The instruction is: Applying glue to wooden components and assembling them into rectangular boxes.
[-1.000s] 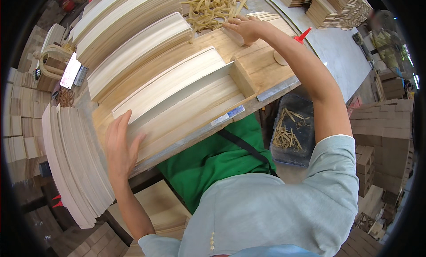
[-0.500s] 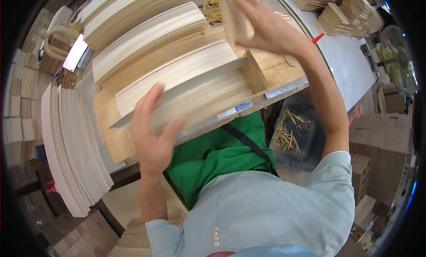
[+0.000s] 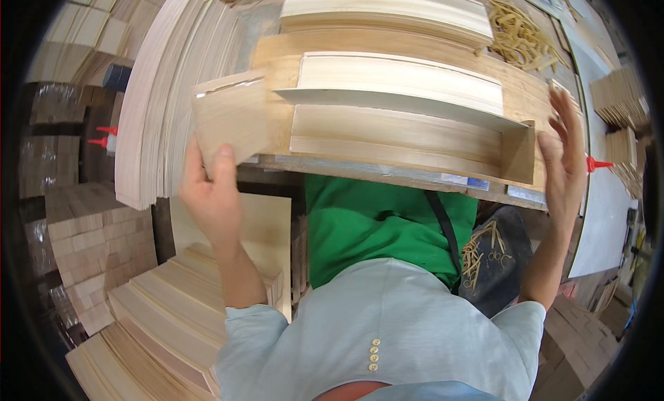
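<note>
A small square wooden panel (image 3: 234,121) is pinched by its lower edge in my left hand (image 3: 213,200), tilted above the workbench's left part. A shiny whitish streak runs along its top edge. Just beyond the right end of a partly assembled long wooden box, my right hand (image 3: 567,155) has its fingers extended and holds nothing. The box has a pale floor board (image 3: 394,134), a thin upright long strip (image 3: 408,103) at its far side, and a square end piece (image 3: 522,153) standing at the right. Its left end has no end piece. Another long pale board (image 3: 398,76) lies behind.
Stacked long boards (image 3: 384,10) and a heap of tan rubber bands (image 3: 522,38) lie farther back. A tall board stack (image 3: 155,103) stands left. A red-tipped bottle (image 3: 598,164) is beside my right hand. A dark bin (image 3: 498,262) with more bands sits below the bench edge.
My view has turned, so the bench appears shifted. The small panel was in my raised right hand with my left empty; now my left holds a panel and my right is empty beside the box.
</note>
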`<state>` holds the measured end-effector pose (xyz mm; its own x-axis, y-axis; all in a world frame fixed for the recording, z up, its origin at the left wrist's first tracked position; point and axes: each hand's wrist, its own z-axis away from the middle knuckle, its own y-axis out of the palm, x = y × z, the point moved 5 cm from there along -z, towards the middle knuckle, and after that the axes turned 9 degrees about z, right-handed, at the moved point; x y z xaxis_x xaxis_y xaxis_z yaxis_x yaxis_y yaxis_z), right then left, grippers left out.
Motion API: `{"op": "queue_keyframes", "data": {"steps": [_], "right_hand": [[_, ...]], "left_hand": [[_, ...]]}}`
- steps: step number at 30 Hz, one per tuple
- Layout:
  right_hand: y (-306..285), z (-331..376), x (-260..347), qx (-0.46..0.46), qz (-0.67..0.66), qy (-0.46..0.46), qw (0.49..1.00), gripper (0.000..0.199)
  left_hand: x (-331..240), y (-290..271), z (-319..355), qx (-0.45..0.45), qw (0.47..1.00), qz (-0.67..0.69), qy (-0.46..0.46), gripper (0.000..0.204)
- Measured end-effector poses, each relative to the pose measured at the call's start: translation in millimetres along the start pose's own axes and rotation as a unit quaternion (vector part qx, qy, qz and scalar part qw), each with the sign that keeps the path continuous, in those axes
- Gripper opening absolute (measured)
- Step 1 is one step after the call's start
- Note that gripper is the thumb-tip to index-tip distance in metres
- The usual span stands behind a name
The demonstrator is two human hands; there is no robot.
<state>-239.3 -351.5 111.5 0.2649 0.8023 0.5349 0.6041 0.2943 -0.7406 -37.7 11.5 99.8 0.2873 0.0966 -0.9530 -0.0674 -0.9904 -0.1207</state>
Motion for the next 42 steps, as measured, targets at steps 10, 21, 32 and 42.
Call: {"op": "queue_keyframes", "data": {"steps": [10, 21, 32, 42], "right_hand": [[18, 39, -67, 0.043, -0.124, 0.206, 0.970, 0.046], [32, 44, -67, 0.061, -0.128, 0.209, 0.968, 0.045], [34, 46, -75, 0.058, -0.103, 0.199, 0.973, 0.042], [12, 42, -76, 0.007, -0.160, 0.219, 0.962, 0.042]], "left_hand": [[74, 15, -27, 0.129, 0.974, -0.144, -0.117, 0.038], [66, 26, -24, 0.192, 0.968, -0.134, -0.096, 0.041], [71, 34, -22, 0.264, 0.948, -0.093, -0.150, 0.052], [26, 166, -106, 0.497, 0.830, -0.237, 0.092, 0.063]]}}
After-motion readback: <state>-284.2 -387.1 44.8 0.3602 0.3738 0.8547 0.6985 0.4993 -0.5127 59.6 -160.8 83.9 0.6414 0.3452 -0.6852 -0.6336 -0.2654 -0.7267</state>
